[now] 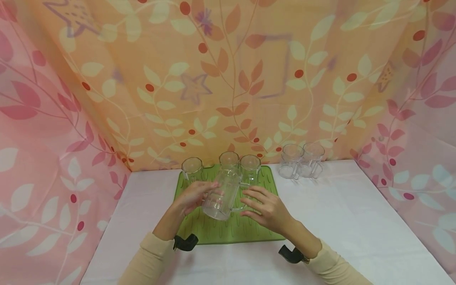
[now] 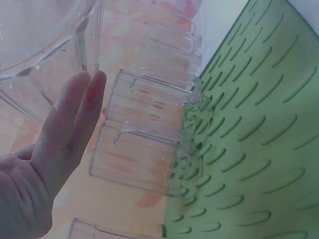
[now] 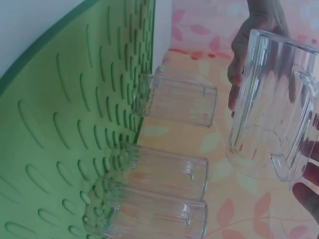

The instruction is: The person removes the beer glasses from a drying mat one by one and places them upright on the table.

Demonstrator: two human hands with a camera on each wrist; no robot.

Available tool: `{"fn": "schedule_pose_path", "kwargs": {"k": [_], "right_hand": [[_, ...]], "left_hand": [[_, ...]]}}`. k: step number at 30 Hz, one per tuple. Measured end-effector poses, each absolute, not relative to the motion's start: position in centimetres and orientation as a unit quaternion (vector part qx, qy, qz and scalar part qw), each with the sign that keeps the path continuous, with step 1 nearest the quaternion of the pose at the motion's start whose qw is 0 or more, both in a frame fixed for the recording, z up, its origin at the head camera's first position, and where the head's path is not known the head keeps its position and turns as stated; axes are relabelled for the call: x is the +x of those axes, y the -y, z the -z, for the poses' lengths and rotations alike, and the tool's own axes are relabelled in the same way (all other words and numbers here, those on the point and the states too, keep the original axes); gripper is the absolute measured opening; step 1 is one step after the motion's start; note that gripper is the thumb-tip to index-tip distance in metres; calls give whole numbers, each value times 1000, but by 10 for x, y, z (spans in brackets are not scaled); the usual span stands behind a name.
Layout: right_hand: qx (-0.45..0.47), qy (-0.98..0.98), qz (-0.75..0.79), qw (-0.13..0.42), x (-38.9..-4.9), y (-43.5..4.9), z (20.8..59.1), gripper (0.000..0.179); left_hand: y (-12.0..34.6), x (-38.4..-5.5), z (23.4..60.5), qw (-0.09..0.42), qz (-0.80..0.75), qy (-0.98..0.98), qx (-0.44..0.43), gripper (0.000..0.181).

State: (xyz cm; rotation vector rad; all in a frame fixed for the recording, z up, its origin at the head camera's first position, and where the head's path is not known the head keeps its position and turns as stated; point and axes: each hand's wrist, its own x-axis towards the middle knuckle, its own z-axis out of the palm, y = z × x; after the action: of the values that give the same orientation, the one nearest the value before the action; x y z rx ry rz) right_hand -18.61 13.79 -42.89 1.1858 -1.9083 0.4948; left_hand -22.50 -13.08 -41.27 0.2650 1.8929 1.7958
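A clear glass mug [image 1: 221, 198] is held tilted above the green ridged mat [image 1: 231, 237]. My left hand [image 1: 194, 196] grips it from the left, with extended fingers against the glass in the left wrist view. The mug's handle points right, towards my right hand [image 1: 267, 208], whose fingers are spread and slightly bent close to it. In the right wrist view, those fingertips appear beside the handle of the mug [image 3: 269, 109]; whether they touch it is hard to tell.
Three similar glass mugs stand along the mat's back part: a left one [image 1: 192, 170], a middle one [image 1: 229, 159] and a right one [image 1: 250, 168]. Two more, a near mug [image 1: 290, 162] and its neighbour [image 1: 313, 160], stand on the white table [image 1: 331, 213]. Patterned curtains [image 1: 228, 79] enclose the table.
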Motion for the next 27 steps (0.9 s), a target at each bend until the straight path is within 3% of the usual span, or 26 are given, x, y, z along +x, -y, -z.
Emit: {"fn": "schedule_pose_path", "kwargs": {"k": [27], "right_hand": [[464, 737, -307, 383, -192, -138, 418, 36]], "left_hand": [[124, -208, 415, 157, -676, -719, 43, 53]]}}
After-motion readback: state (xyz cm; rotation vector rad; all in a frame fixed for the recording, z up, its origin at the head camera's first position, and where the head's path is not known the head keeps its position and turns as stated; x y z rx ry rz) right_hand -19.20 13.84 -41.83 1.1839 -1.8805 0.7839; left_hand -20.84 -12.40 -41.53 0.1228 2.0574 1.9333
